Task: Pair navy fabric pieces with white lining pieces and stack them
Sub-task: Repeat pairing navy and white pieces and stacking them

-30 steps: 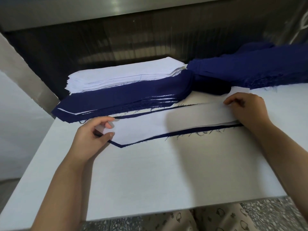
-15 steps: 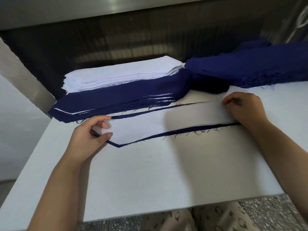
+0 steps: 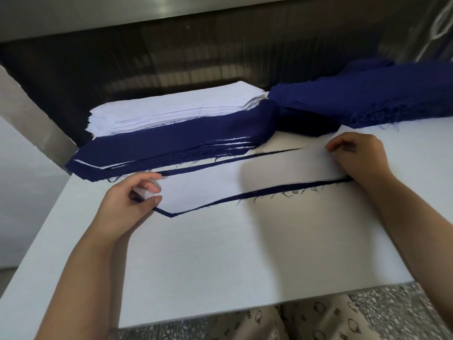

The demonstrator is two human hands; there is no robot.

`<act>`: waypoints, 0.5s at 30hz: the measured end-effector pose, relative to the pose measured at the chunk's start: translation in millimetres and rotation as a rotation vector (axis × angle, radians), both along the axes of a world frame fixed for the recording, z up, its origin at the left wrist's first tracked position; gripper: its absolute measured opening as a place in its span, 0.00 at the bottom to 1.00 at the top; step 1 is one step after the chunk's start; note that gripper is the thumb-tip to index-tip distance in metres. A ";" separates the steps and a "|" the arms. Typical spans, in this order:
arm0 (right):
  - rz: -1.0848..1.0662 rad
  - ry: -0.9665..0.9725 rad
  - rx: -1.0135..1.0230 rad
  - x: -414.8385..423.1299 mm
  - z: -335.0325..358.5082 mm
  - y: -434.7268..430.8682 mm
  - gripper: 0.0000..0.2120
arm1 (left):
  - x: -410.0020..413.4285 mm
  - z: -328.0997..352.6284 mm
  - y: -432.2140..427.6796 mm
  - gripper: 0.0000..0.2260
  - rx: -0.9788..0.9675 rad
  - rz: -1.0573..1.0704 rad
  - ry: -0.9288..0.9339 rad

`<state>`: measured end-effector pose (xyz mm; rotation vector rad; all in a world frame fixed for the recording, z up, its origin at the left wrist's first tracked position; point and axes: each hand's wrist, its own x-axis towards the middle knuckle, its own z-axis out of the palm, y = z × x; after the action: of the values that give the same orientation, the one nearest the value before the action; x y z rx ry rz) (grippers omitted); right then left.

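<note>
A white lining piece [image 3: 220, 185] lies across the middle of the frame on a navy fabric piece [image 3: 269, 190], whose frayed edges show as thin dark borders above and below it. The left hand [image 3: 127, 204] has its grip closed on the lining's pointed left end, pinching it between thumb and fingers. The right hand [image 3: 358, 158] has curled fingers gripping the right end of the same lining. Both rest on the white surface [image 3: 245, 253]. Just behind, a stack of navy pieces [image 3: 171, 143] with white slivers between its layers runs from the left towards the centre. A pile of white lining [image 3: 176, 106] sits behind that. A heap of navy fabric [image 3: 367, 99] fills the upper right. Patterned trousers [image 3: 269, 322] and speckled floor [image 3: 392, 310] show along the bottom.
</note>
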<state>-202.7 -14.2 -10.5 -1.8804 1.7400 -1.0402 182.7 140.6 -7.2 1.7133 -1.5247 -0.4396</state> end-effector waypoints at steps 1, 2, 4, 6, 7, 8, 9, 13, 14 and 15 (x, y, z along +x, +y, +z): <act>0.001 -0.003 0.003 0.2 0.8 0.6 0.14 | -0.1 0.0 -0.1 0.21 0.003 0.003 0.001; 0.003 -0.004 0.006 0.3 1.4 1.1 0.14 | -0.1 0.1 -0.1 0.21 0.006 0.006 0.001; 0.012 0.003 0.013 0.1 2.3 1.6 0.13 | 0.0 0.4 0.2 0.20 0.008 0.007 0.002; 0.021 0.025 0.020 0.2 2.5 1.9 0.13 | -0.3 0.1 0.1 0.20 0.014 0.010 -0.008; 0.024 0.035 0.024 0.5 2.3 1.9 0.13 | -0.8 -0.4 -0.1 0.19 0.016 0.017 -0.020; 0.022 0.040 0.030 0.7 2.2 1.8 0.13 | -1.1 -1.1 -0.5 0.18 0.012 0.032 -0.029; 0.016 0.039 0.036 0.7 2.1 1.7 0.13 | -1.3 -1.6 -0.9 0.16 0.002 0.056 -0.029; -0.007 0.024 0.036 0.9 1.9 1.7 0.11 | 2.0 -1.8 -2.7 0.11 -0.065 0.220 -0.036; -0.013 0.023 0.026 0.8 2.0 1.8 0.11 | 3.5 -1.7 -3.2 0.11 -0.067 0.255 -0.045; -0.021 0.025 0.013 0.5 2.2 1.8 0.12 | 4.5 -1.7 -3.7 0.12 -0.064 0.279 -0.054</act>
<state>-202.2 -12.4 -8.3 -1.8790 1.7798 -1.0148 187.2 136.9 -8.9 1.8651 -1.2955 -0.1994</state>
